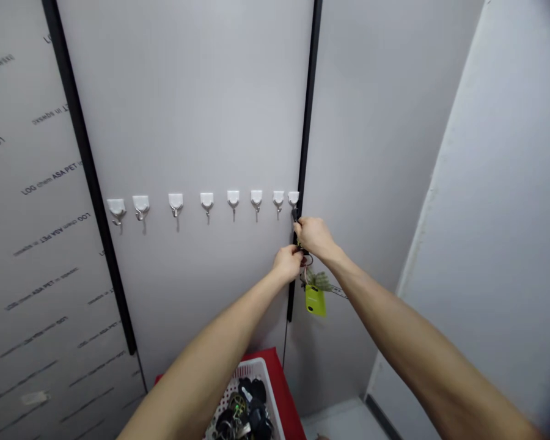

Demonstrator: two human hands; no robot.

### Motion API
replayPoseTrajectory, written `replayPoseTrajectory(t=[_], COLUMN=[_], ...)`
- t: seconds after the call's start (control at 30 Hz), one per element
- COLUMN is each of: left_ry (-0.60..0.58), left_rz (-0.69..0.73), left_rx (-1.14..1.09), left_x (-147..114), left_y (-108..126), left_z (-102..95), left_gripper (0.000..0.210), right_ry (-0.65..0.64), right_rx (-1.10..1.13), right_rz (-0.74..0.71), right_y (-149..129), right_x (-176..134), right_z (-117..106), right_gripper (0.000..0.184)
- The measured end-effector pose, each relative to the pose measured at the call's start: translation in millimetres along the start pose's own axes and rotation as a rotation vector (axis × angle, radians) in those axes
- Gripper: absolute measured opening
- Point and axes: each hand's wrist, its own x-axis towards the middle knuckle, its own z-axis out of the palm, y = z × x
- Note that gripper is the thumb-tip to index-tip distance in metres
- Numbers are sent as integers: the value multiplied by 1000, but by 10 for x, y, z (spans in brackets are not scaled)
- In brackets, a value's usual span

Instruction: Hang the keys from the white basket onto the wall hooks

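Note:
Both hands are raised together at the right end of a row of white wall hooks (256, 198). My right hand (316, 236) pinches the dark upper part of a keychain, just below the rightmost hook (293, 198). Close beneath it, my left hand (288, 264) has its fingers closed on the lower part of the same keychain. A lime-yellow tag (315, 300) and a greenish mesh piece (319, 280) dangle under the hands. Fingers cover most of the keychain, and whether its top touches the hook I cannot tell.
Below, a white perforated basket (275, 408) holds several dark key fobs and keys (254, 406). It rests on a red surface (289, 391). Black vertical strips (308, 110) divide the grey wall panels, and a pale panel (495, 232) stands at the right.

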Motion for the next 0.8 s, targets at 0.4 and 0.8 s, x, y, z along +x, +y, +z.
replayPoseTrajectory(t=[0.4,0.8], left_ry=[-19,-265], left_rz=[-106,-234], left_rx=[52,396], left_x=[-488,-1972], left_y=[-514,-1588], left_z=[-435,-656], left_gripper=[31,30], right_ry=[120,-751], right_rx=[161,305], right_rz=[-41,-704], right_y=[49,-536], right_x=[-368,-2123], right_z=[204,1219], right_gripper=[31,22])
